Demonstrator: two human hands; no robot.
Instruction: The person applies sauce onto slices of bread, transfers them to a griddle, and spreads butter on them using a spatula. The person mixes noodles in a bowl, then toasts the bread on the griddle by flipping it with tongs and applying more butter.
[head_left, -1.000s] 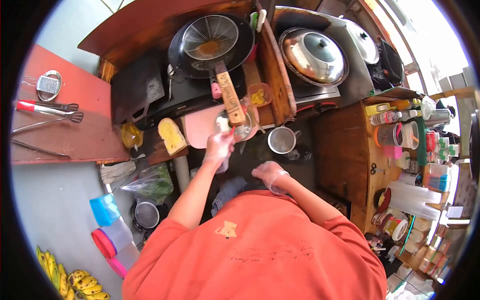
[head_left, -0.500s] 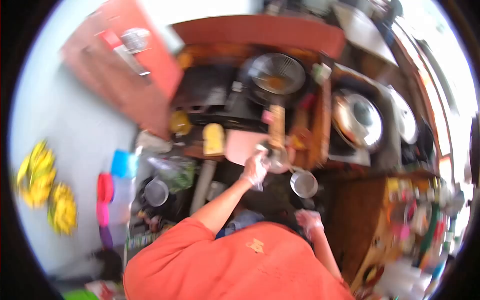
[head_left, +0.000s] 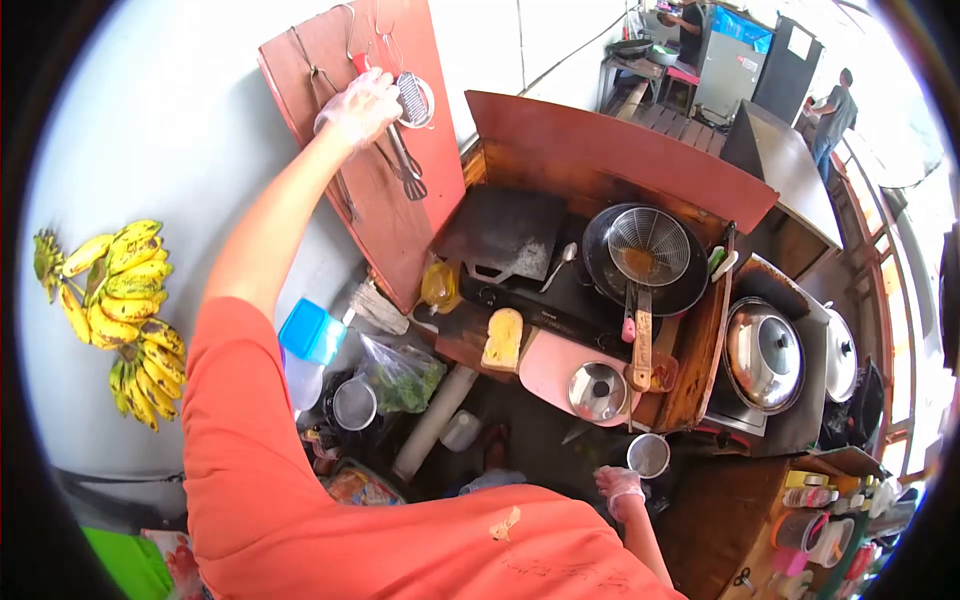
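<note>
My left hand, in a clear plastic glove, is raised at the red-brown hanging board. Its fingers are closed around a red-handled metal utensil whose slotted end points down. Right beside it hang a grater and a small round strainer. My right hand, also gloved, is low by my body with fingers loosely bent and nothing visible in them. Close above it is a small metal pot. A glass lid lies on the pink cutting board, near a yellow-topped bread slice.
A black frying pan with a wire skimmer across it sits on the stove. To its right stands a lidded wok. Bananas hang at left. A bottle of oil stands by the stove. Two people are in the background.
My left hand has left the glass lid on the pink board and moved up and left to the hanging utensils, closing on the red-handled one. My right hand stays low.
</note>
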